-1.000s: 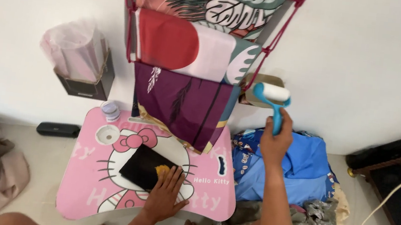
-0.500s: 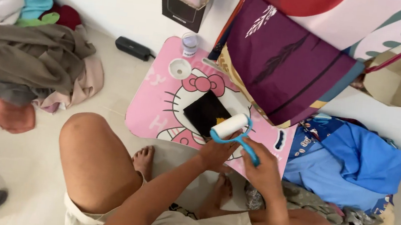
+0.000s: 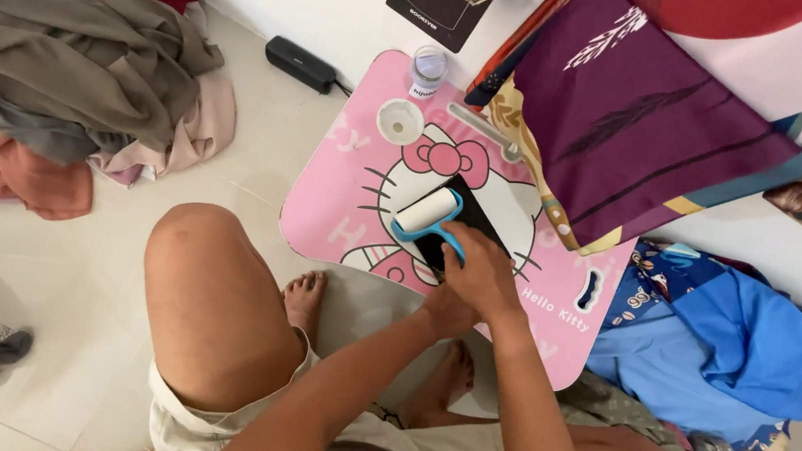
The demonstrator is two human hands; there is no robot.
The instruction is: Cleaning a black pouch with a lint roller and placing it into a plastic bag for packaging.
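Blue-handled lint roller (image 3: pixel 427 214) on black cloth (image 3: pixel 466 225)

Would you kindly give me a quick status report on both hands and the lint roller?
Right hand grips the lint roller, roller on the black item. Left hand tucked beneath, grip unclear. Small jar stands apart.

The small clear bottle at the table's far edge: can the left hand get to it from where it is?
Probably yes. The bottle stands upright, with bare pink table between it and the left hand; only the lint roller lies nearby.
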